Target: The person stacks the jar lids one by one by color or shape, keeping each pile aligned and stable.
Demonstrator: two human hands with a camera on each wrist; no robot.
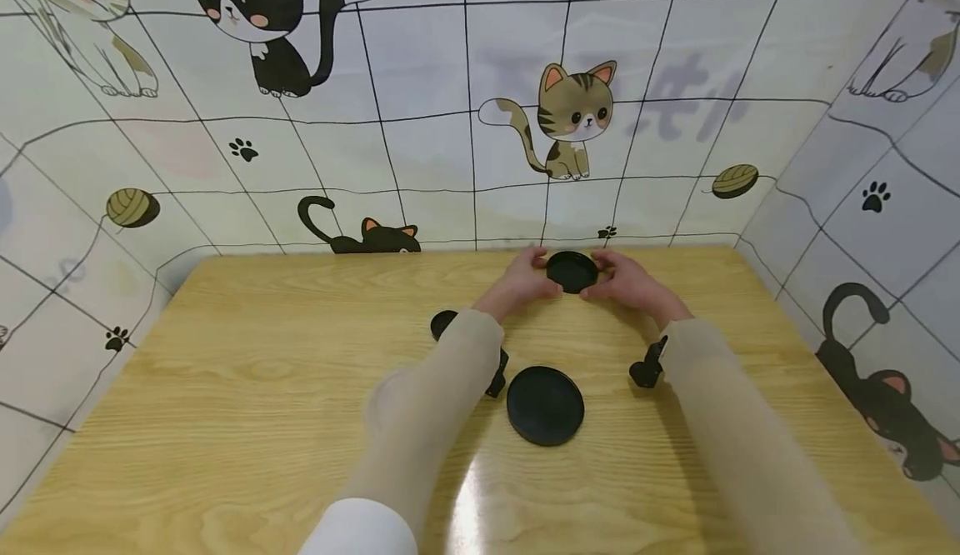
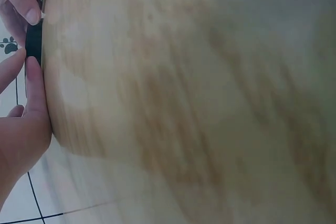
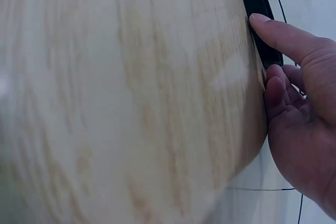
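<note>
Near the back edge of the table, both hands hold a small round black dish [image 1: 572, 272] from opposite sides. My left hand [image 1: 527, 278] grips its left side, with the thumb toward the front and fingers behind. On the other side, my right hand [image 1: 624, 282] has its thumb at the front of the rim and its fingers farther back. In the right wrist view, the thumb presses on the dark side wall of the dish [image 3: 257, 3]. The left wrist view has fingertips at both ends of that wall. The dish stands low at the tabletop.
A larger round black plate [image 1: 545, 406] lies between the forearms. Another small black round piece [image 1: 442, 323] is partly hidden behind the left sleeve, and a pale rounded shape [image 1: 384, 401] shows beside that sleeve. Cat-patterned sheeting [image 1: 420, 147] rises behind the wooden table [image 1: 247, 388].
</note>
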